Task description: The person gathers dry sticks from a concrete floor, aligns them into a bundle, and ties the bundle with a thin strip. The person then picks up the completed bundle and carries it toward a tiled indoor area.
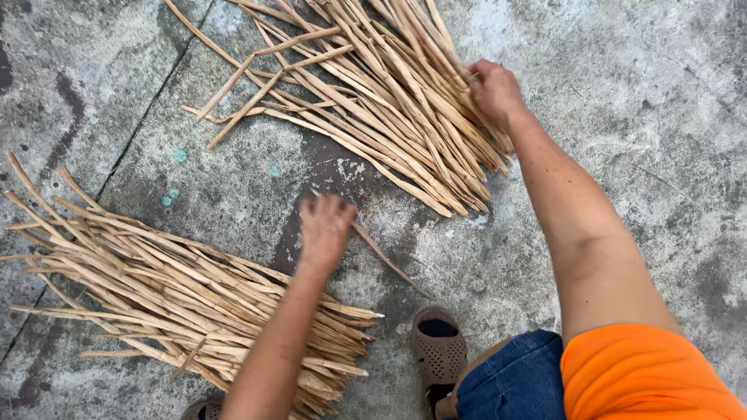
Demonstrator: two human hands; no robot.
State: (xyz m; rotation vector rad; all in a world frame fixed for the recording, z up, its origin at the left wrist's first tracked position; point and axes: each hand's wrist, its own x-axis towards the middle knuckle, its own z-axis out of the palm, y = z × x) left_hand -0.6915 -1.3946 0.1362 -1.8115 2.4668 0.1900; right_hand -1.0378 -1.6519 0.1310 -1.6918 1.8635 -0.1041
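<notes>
Two heaps of pale split cane strips lie on a grey concrete floor (646, 93). My right hand (493, 87) reaches into the far heap (381, 93) at the top and closes on strips at its right side. My left hand (324, 230) hovers blurred over the bare concrete between the heaps, fingers down, with a single loose strip (389, 260) running out from beside it; whether it grips that strip is unclear. The near heap (179, 288) lies at the lower left, partly under my left forearm.
A brown perforated shoe (438, 354) stands on the concrete at the bottom centre, another shoe tip (204, 408) at the bottom left. My blue-jeaned knee (513, 381) and orange shirt (646, 377) fill the bottom right. A floor seam (148, 109) runs diagonally at the left.
</notes>
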